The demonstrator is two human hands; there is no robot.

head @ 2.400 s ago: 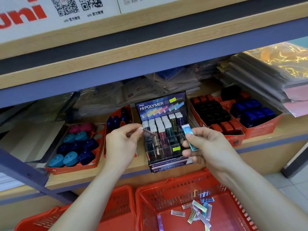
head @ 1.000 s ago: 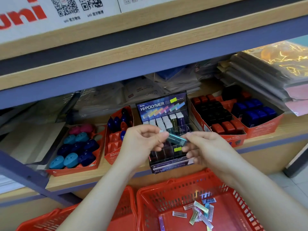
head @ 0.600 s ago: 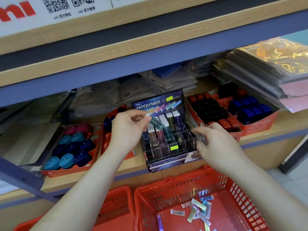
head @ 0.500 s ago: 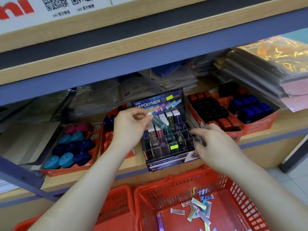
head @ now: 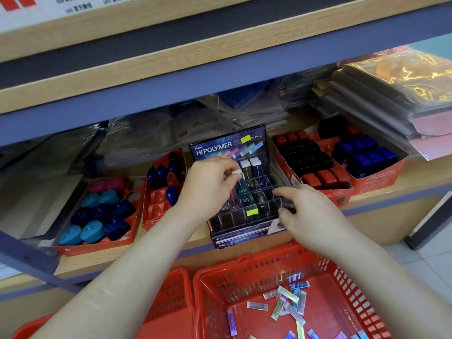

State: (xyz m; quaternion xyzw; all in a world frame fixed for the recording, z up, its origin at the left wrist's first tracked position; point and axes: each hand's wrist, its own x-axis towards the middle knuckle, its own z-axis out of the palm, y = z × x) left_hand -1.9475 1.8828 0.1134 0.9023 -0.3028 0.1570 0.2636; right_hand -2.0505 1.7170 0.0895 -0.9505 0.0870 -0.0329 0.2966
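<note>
The eraser (head: 242,188) is teal with a white tip, the display case (head: 227,146) dark blue, the basket (head: 220,287) red.

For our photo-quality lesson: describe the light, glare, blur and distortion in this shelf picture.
Head view: soft, even light, shade under the upper shelf; glare on the wrapped packs; wide-angle lens bows shelf edges; the left hand pinching an eraser looks slightly blurred; the clear display case the right hand grips is sharp.
</note>
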